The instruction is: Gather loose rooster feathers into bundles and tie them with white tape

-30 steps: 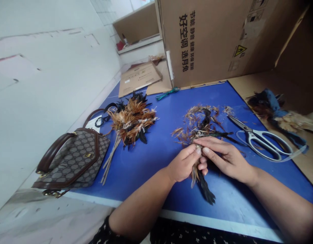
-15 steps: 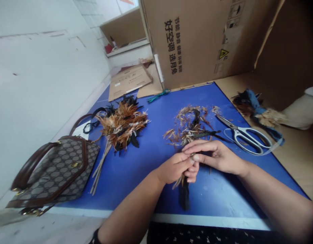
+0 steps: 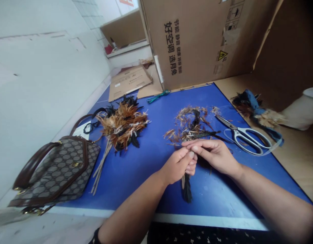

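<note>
Near the front of the blue table (image 3: 143,176), my left hand (image 3: 179,165) is closed around a black feather (image 3: 187,192) whose dark end hangs below the fist, along with a paler strand. My right hand (image 3: 214,155) meets it, thumb and fingertips pinched at the top of the left fist. What lies between those fingertips is hidden. Just beyond my hands is a loose pile of brown and black feathers (image 3: 190,123). Silver scissors (image 3: 244,135) with their blades slightly apart lie to the right of the pile.
At left lie a bundle of brown feathers on sticks (image 3: 124,123) and a patterned handbag (image 3: 60,166). A large cardboard box (image 3: 197,44) stands at the back, with flat cardboard (image 3: 129,81) and a green ribbon (image 3: 158,97) nearby. More feathers with blue cloth (image 3: 255,105) lie at right.
The black feather's hanging end has shifted slightly up and right and now shows more clearly. My hands have turned a little, still pressed together. The surrounding things stay put.
</note>
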Demonstrator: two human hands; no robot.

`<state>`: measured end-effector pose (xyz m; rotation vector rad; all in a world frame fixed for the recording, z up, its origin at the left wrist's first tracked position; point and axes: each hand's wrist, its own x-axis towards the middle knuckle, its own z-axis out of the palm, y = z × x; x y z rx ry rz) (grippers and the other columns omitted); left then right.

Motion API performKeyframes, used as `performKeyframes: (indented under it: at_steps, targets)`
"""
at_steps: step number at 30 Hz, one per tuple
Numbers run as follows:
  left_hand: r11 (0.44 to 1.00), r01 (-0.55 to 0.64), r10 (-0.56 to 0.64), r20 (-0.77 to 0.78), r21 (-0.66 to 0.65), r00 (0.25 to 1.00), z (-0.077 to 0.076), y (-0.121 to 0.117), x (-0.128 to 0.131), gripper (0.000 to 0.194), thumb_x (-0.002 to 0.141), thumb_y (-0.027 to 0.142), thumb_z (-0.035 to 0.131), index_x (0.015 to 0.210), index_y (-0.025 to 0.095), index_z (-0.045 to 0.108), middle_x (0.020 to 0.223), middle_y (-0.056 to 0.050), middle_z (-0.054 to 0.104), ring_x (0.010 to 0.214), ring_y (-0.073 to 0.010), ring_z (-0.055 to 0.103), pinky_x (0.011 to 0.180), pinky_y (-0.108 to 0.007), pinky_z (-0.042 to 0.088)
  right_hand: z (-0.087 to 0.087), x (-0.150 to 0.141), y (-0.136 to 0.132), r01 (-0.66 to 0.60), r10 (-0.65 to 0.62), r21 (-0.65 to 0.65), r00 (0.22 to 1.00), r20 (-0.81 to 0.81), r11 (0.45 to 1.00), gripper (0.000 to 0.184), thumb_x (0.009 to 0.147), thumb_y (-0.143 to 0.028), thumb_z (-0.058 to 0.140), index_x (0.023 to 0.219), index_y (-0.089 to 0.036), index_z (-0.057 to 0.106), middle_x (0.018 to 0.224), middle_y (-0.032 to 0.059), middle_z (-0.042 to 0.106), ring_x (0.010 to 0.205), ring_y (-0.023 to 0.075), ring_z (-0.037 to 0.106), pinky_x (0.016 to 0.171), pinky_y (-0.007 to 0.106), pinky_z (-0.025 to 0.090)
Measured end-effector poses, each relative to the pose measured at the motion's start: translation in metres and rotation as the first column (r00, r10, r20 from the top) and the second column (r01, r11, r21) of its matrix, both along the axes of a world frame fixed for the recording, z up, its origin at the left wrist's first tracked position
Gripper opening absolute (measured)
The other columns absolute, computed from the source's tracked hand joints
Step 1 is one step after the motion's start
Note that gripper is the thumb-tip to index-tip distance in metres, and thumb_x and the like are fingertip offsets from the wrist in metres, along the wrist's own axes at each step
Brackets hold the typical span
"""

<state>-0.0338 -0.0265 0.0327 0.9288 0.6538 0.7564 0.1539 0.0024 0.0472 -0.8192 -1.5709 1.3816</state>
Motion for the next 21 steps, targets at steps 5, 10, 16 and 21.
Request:
performKeyframes:
  at_steps: [5, 10, 16, 21]
  targets:
    - [0.994, -0.077, 0.084, 0.103, -0.072, 0.991, 0.000, 0.000, 0.004, 0.039, 0.100, 0.053, 0.065, 0.093, 0.018, 0.049, 0.073, 0.007, 0.038, 0.056, -0.0040, 0.034, 0.055, -0.020, 0.032, -0.002, 0.004, 0.000, 0.013, -0.023, 0.111, 0.996, 0.087, 0.994, 0.038, 0.104, -0.037, 0.064, 0.141, -0.031, 0.071, 0.137, 0.0052, 0.075, 0.129, 0.0253, 0.071, 0.116, 0.045, 0.055]
    - [0.989, -0.109, 0.121, 0.134, -0.096, 0.984, -0.004, 0.001, 0.005, 0.038, 0.099, 0.051, 0.068, 0.098, 0.019, 0.049, 0.078, 0.005, 0.042, 0.060, -0.0051, 0.040, 0.059, -0.021, 0.040, -0.005, 0.005, 0.000, -0.034, -0.044, 0.328, 0.973, 0.228, 0.944, 0.038, 0.104, -0.030, 0.062, 0.140, -0.028, 0.072, 0.138, 0.0058, 0.074, 0.128, 0.0254, 0.071, 0.114, 0.044, 0.057]
    - [0.988, -0.151, 0.152, -0.019, 0.022, 0.988, -0.013, 0.001, 0.003, 0.044, 0.096, 0.058, 0.069, 0.094, 0.017, 0.053, 0.076, 0.004, 0.048, 0.063, -0.0090, 0.049, 0.065, -0.028, 0.048, -0.015, 0.001, 0.001, -0.043, -0.045, 0.378, 0.974, 0.222, 0.925, 0.033, 0.104, -0.027, 0.061, 0.132, -0.027, 0.077, 0.130, 0.0069, 0.078, 0.124, 0.0250, 0.073, 0.110, 0.045, 0.060]
    - [0.979, -0.138, 0.160, -0.153, 0.150, 0.975, -0.016, 0.006, -0.006, 0.043, 0.101, 0.058, 0.059, 0.091, 0.016, 0.056, 0.078, -0.001, 0.058, 0.071, -0.0130, 0.058, 0.072, -0.029, 0.047, 0.004, 0.006, 0.003, -0.020, -0.165, 0.514, 0.936, 0.311, 0.858, 0.037, 0.105, -0.027, 0.058, 0.139, -0.025, 0.072, 0.122, 0.0083, 0.081, 0.113, 0.0231, 0.077, 0.101, 0.040, 0.062]
